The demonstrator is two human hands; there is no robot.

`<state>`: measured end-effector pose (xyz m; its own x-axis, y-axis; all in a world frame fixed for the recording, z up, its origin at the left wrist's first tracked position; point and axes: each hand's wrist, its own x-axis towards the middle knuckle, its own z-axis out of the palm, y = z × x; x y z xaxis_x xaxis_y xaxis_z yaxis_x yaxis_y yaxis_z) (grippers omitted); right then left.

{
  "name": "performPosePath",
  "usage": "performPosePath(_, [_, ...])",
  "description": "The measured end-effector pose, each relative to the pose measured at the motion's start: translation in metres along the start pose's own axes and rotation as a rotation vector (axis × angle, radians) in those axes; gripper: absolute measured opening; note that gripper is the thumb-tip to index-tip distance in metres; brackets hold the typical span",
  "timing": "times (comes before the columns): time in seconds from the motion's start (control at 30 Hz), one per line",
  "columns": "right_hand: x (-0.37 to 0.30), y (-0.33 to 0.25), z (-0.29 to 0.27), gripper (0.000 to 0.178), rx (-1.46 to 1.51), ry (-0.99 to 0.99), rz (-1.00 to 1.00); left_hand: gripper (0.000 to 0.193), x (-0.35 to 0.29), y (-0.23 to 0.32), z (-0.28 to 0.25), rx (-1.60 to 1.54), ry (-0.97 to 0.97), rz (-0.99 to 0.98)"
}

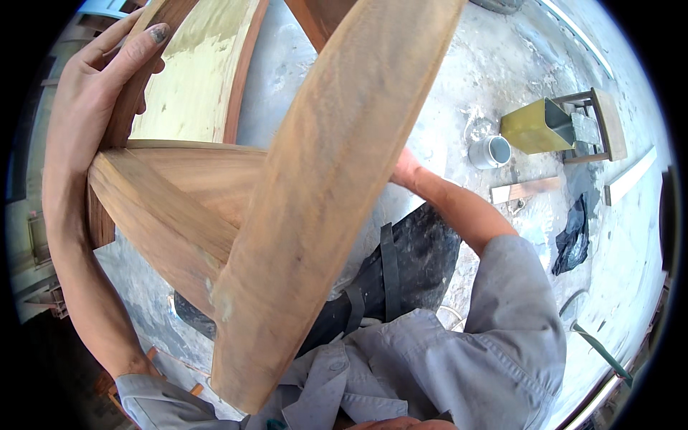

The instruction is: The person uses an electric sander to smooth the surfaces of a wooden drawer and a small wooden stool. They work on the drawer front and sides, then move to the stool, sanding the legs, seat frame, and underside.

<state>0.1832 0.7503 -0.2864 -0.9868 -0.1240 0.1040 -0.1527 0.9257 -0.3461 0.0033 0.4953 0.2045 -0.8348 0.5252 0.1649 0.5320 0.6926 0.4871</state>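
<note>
A brown wooden furniture frame [172,215] fills the left and middle of the head view, close to me. Its broad, slightly curved board [322,193] slants from the lower middle to the top, with a pale patch near its lower end. My left hand [107,79] is closed round an upright wooden post [129,107] at the upper left, the thumb lying along it. The thumbnail looks darkly stained. Behind the broad board's right edge is my right hand [405,166]; only a bit near the wrist shows, and its fingers are hidden.
Past the frame lies a pale yellowish panel [201,72] with a reddish-brown edge. On the stained floor to the right are a grey can [490,153], a yellowish square tin [527,127], a small wooden stool [608,125], wood strips [527,189] and a black plastic piece [572,236].
</note>
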Motion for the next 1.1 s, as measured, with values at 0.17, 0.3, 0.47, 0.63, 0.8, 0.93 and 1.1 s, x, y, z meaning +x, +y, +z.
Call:
performPosePath(0.17, [0.024, 0.057, -0.011, 0.066, -0.02, 0.052, 0.056, 0.062, -0.004, 0.001, 0.004, -0.014, 0.014, -0.009])
performPosePath(0.3, [0.027, 0.043, -0.039, 0.066, 0.039, -0.002, 0.156, 0.06, -0.01, 0.01, 0.004, 0.045, 0.038, -0.006])
performPosePath(0.47, [0.06, -0.008, -0.048, 0.064, 0.047, -0.103, 0.254, 0.064, -0.01, 0.016, -0.004, 0.103, 0.024, 0.006])
performPosePath(0.63, [0.141, -0.016, -0.013, 0.057, 0.224, 0.177, 0.004, 0.065, 0.001, 0.011, 0.008, 0.116, 0.125, 0.038])
performPosePath(0.8, [0.194, -0.03, -0.003, 0.058, 0.022, 0.092, 0.195, 0.065, -0.001, 0.014, 0.004, 0.136, 0.143, 0.043])
performPosePath(0.93, [0.167, -0.075, 0.004, 0.056, 0.071, -0.009, 0.141, 0.064, -0.004, 0.003, 0.007, 0.1, 0.141, -0.001])
performPosePath(1.1, [0.172, -0.072, 0.021, 0.055, 0.11, 0.031, 0.125, 0.064, -0.001, 0.008, 0.008, 0.051, 0.144, 0.014])
